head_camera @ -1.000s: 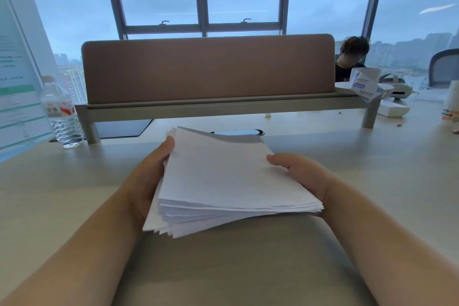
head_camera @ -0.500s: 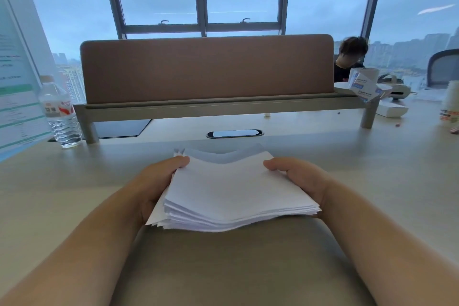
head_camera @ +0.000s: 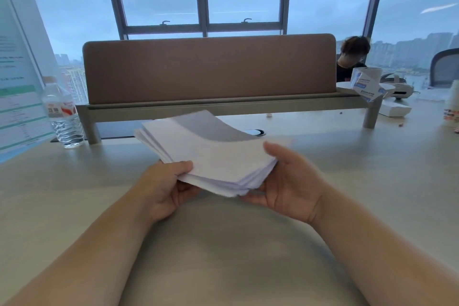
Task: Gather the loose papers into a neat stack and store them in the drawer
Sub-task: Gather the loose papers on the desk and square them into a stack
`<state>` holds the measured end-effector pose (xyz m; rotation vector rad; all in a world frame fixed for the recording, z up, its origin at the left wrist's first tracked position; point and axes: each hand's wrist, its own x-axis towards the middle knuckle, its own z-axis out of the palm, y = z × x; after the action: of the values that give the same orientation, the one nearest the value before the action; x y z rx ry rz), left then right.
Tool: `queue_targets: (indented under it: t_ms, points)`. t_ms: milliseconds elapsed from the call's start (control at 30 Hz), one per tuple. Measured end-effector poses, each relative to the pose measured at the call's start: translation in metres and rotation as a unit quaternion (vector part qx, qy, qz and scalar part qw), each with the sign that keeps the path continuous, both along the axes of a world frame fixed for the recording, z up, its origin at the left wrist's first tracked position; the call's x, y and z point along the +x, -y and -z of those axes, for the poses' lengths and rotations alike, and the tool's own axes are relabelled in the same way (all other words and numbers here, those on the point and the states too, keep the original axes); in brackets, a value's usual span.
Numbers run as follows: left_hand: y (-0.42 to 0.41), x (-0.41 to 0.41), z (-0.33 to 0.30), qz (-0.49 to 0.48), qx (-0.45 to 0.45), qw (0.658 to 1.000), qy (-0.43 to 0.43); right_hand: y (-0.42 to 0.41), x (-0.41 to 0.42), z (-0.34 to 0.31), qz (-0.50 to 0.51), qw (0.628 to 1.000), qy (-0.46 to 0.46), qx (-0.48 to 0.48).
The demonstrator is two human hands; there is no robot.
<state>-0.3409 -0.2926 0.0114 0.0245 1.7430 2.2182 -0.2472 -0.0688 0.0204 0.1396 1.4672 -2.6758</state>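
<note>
One pile of white paper sheets point(head_camera: 213, 156) sits in the middle; the sheets are too many and too blurry to count. Two bare hands show, the left hand point(head_camera: 164, 189) and the right hand point(head_camera: 290, 181). One clear plastic water bottle point(head_camera: 63, 113) stands at the left. One brown padded divider point(head_camera: 211, 69) stands on one pale counter point(head_camera: 74, 181).

Pale surface point(head_camera: 372, 169): water bottle point(head_camera: 63, 112) far left, brown divider panel point(head_camera: 208, 69) across back, white box point(head_camera: 395, 110) far right.

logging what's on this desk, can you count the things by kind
paper stack, held in the left hand and right hand: 1
water bottle: 1
white boxes: 2
headset: 1
Total: 5; an item cut off at the right edge isn't counted.
</note>
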Motion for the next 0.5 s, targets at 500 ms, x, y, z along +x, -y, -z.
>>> queue_targets:
  t_ms: [500]
  points:
    - [0.037,-0.021,-0.014,-0.069,0.154,0.984,-0.064,-0.026,0.0,-0.01,0.272,0.945,-0.071,0.167]
